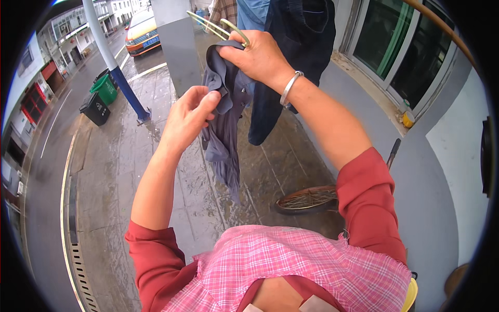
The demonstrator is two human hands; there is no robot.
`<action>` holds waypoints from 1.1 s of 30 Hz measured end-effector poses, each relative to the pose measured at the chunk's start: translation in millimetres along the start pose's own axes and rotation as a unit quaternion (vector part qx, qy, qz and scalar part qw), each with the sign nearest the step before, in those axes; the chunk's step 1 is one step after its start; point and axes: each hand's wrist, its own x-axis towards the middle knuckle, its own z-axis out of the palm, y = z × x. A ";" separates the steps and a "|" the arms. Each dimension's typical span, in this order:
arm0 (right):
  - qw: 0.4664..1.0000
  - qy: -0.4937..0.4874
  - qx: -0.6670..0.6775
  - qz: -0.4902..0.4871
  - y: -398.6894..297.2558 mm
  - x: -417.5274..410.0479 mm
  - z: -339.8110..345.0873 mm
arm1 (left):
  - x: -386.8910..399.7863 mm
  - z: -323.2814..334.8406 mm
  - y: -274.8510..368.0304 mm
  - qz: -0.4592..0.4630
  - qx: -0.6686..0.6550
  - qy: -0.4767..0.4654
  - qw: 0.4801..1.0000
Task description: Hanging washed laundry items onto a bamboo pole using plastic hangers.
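A grey garment with a collar [224, 144], apparently a shirt, hangs bunched in front of me above the wet pavement. My right hand [257, 54], with a silver bangle at the wrist, grips a pale green clothes hanger [208, 25] together with the top of the collar. Lower on the collar, my left hand [187, 117] pinches the cloth between thumb and fingers. Part of the hanger is hidden by my right hand and the cloth. Just behind it hang dark blue trousers [300, 50] and a light blue garment [252, 15].
A grey-and-white pillar [179, 54] stands ahead, with a blue-and-white post [126, 89] to the left. Beside the post are green [104, 89] and black [94, 109] bins. A bicycle wheel [308, 199] is low at right, below a windowed wall [351, 101]. An orange-yellow car [142, 31] is farther off.
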 end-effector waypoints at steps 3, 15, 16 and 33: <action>1.000 -0.009 0.016 -0.002 5.3 -1.5 8.8 | 30.0 17.9 6.5 -0.001 -0.033 0.036 0.999; 0.983 -0.057 -0.012 0.172 60.0 20.1 -36.9 | 124.0 -33.0 -11.9 -0.014 -0.259 -0.161 0.952; 0.986 -0.043 -0.043 0.153 61.3 23.4 -38.8 | 128.8 -31.4 -15.0 0.080 -0.027 -0.126 0.988; 0.937 0.054 0.022 0.345 119.8 -36.8 -27.8 | 160.7 -80.0 -49.0 -0.011 -0.438 -0.334 0.835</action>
